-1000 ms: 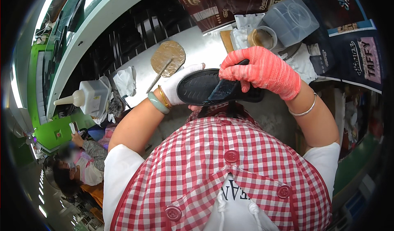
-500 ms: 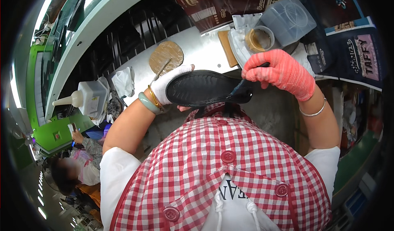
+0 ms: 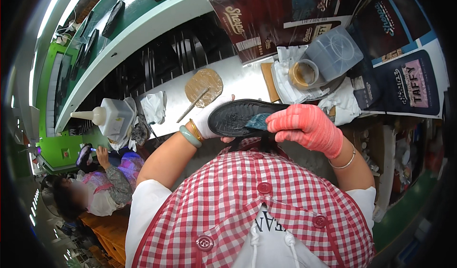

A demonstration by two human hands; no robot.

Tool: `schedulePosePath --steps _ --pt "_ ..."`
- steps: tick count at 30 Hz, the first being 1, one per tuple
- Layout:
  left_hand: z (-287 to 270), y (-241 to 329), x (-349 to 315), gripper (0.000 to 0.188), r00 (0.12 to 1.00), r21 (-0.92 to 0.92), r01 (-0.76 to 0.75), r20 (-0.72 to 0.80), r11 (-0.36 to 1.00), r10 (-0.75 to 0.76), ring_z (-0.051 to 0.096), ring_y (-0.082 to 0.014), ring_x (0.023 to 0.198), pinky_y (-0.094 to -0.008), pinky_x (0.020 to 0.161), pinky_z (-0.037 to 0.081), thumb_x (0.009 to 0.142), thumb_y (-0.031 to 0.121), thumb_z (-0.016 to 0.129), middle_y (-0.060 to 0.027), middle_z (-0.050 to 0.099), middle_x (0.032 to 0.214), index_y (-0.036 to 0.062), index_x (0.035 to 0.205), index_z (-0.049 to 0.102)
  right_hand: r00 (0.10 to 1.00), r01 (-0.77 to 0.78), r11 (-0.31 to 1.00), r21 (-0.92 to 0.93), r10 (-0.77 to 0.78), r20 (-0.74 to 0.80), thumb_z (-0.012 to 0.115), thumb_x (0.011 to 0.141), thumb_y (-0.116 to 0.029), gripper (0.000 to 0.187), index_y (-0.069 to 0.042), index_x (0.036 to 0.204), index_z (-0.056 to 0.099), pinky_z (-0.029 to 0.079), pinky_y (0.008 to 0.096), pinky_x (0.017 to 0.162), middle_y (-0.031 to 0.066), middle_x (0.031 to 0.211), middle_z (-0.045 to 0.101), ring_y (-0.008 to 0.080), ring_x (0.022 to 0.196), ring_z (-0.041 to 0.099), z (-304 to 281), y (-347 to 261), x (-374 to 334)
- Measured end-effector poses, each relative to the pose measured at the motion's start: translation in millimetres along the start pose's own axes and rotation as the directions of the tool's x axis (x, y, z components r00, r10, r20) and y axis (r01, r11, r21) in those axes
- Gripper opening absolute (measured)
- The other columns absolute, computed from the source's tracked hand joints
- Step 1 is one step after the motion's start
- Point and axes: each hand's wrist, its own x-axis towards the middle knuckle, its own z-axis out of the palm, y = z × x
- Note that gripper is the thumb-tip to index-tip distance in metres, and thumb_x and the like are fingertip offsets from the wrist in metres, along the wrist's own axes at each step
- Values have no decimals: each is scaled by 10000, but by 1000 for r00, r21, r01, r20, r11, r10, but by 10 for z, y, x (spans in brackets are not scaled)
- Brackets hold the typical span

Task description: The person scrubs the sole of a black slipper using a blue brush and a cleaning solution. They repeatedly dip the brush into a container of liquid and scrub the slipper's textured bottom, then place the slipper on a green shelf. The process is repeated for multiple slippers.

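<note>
A black shoe sole lies across in front of my chest, its inner face up. My left hand, in a white glove with bare fingertips, grips its left end from underneath and around the edge. In a coral-red knitted glove, my right hand pinches a brush with blue bristles. The bristles rest on the middle of the sole. My right fingers hide the brush's handle and cover part of the sole's right end.
A metal ledge beyond the sole carries a brown wrapped disc with a stick, crumpled tissue, a cup and a translucent tub. A spouted bottle stands left. Another person sits at far left.
My right hand has moved down and left, nearer the sole, and the bristles went from the sole's right end to its middle. The view has shifted slightly.
</note>
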Motion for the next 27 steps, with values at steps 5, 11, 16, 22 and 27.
schedulePosePath --steps 5,11,16,22,27 --pt "107 -16 -79 590 988 -40 -87 -132 995 81 614 -291 560 -367 422 480 920 484 326 -221 639 900 -9 1186 513 961 12 995 -96 -38 -275 731 745 -143 239 -20 942 673 510 308 736 112 920 684 226 825 647 -184 -180 -50" --pt "541 313 -418 571 941 -37 -338 4 940 338 653 -342 760 -456 668 550 911 481 407 -206 631 1024 34 1261 472 506 255 962 99 -46 -861 612 893 -231 267 -1 1027 621 435 230 552 135 948 647 123 625 553 -134 -212 -130" --pt "1239 1443 -266 606 711 4 -702 49 712 701 605 -310 846 -437 718 513 900 572 383 -154 584 1075 90 1258 463 308 259 962 88 5 -952 603 898 -328 327 -49 1067 623 370 201 492 96 914 651 88 578 512 -152 -106 -158" --pt "833 2361 398 545 730 335 -586 -177 737 660 634 -287 754 -354 598 531 939 446 450 -207 598 1025 -17 1225 414 321 235 950 208 126 -939 609 900 -292 304 -30 1054 627 396 193 489 64 811 657 84 563 532 96 -73 40" --pt "181 3096 163 405 -39 915 300 295 -271 955 627 -248 802 -342 734 507 838 306 586 -121 652 957 28 1132 605 284 109 935 338 296 -912 609 903 -240 262 -28 1055 627 400 190 491 47 740 638 81 567 544 187 107 -13"
